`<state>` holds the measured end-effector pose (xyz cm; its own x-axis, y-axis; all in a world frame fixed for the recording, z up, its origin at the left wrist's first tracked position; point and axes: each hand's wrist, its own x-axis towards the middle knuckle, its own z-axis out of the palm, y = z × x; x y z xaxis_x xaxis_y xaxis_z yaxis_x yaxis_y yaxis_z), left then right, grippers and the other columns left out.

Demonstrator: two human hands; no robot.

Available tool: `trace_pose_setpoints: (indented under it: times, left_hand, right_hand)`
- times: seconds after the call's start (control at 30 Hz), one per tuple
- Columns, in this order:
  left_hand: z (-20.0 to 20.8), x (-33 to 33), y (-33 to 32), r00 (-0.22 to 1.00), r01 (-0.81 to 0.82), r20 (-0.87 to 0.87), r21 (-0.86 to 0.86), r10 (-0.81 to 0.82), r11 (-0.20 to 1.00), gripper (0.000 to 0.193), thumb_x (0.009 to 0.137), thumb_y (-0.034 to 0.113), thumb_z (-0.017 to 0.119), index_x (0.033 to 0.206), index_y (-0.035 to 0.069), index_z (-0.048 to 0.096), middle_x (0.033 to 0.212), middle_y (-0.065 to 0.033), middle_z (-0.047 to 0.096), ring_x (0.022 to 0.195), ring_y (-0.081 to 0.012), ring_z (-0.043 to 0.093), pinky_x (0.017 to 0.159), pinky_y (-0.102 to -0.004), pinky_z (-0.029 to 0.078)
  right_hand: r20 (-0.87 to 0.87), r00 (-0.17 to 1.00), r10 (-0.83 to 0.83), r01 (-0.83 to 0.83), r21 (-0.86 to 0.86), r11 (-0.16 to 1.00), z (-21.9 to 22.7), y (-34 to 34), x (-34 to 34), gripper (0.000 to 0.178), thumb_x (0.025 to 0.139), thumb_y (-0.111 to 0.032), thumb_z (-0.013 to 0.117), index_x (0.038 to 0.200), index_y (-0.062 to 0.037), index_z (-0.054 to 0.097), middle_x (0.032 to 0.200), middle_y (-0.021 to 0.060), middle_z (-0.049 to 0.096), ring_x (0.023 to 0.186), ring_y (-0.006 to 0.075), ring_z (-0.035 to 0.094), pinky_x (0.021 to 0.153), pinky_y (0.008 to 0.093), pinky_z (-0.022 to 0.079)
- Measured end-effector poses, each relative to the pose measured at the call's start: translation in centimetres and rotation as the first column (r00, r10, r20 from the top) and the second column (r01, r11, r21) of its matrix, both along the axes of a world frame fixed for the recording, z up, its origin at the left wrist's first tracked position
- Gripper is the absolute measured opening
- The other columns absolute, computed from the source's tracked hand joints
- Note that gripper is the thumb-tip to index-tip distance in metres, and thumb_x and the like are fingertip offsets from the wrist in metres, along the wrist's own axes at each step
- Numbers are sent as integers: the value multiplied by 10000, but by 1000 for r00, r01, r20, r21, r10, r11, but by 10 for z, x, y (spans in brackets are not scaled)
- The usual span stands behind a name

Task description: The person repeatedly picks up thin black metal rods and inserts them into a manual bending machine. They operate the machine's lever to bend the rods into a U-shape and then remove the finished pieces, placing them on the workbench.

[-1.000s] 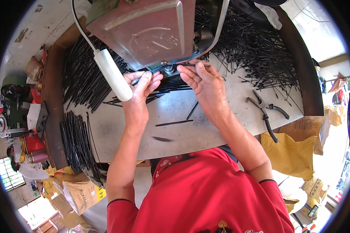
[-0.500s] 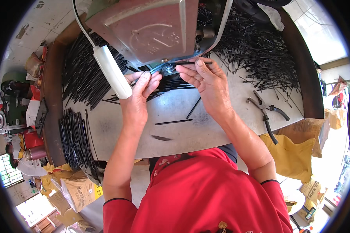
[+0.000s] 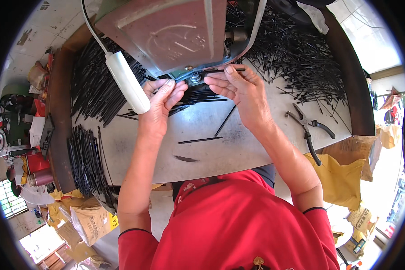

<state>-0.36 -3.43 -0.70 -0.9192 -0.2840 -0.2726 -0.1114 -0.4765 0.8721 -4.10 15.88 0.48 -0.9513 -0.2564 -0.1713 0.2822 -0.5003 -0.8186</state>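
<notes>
Both hands are raised at the front underside of a pinkish-brown metal machine head (image 3: pixel 171 38). My left hand (image 3: pixel 157 105) is closed, thumb pressed against the fingers, at the left end of a thin black strip (image 3: pixel 216 70) under the machine. My right hand (image 3: pixel 247 92) pinches the strip's right end between thumb and forefinger, its other fingers loosely curled. Between the hands, the strip's middle passes by a small round metal part (image 3: pixel 195 77) and is partly hidden there. A white tube-shaped lamp (image 3: pixel 128 83) hangs right beside my left hand.
Piles of thin black strips lie at the left (image 3: pixel 99 85) and right (image 3: pixel 297 54) of the metal tabletop (image 3: pixel 238 155). A bundle of black strips (image 3: pixel 85 157) sits at the near left. Pliers with black handles (image 3: pixel 307 123) rest at the right. Raised dark edging (image 3: pixel 360 90) borders the table.
Both hands stay at the machine with the strip, and my left hand shifts very slightly left. The whole view tilts a little; nothing is let go.
</notes>
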Motion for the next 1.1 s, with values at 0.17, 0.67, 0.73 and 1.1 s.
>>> trace_pose_setpoints:
  times: [0.17,0.67,0.73,1.1]
  left_hand:
    - [-3,5,12,996,-88,-15,84,90,993,193,865,2,617,976,-17,460,947,-225,637,870,-285,683,745,-281,599]
    - [4,3,10,998,-48,-37,-28,47,998,115,883,15,597,951,-1,505,966,-209,640,892,-278,679,753,-276,593]
    - [7,4,15,996,-87,-23,-18,86,996,182,873,7,611,971,-14,460,941,-201,629,862,-281,684,730,-279,598]
    - [8,-1,11,999,-47,-24,-68,45,997,145,874,19,611,954,-16,496,933,-218,650,855,-275,686,721,-279,596]
  right_hand:
    - [-18,1000,-12,11,-58,998,-2,0,1,241,969,-169,500,1051,57,510,1025,224,624,967,285,653,854,338,545]
    - [76,996,-45,56,-158,986,-12,0,2,225,964,-167,510,1028,48,536,998,211,634,965,291,653,867,351,543]
    - [64,997,-39,50,-164,985,-10,0,1,228,964,-169,510,1030,48,535,996,212,633,964,290,654,867,351,543]
    - [109,991,-78,95,-168,981,-14,-3,3,257,967,-188,509,1044,56,517,995,227,633,949,298,658,847,348,551]
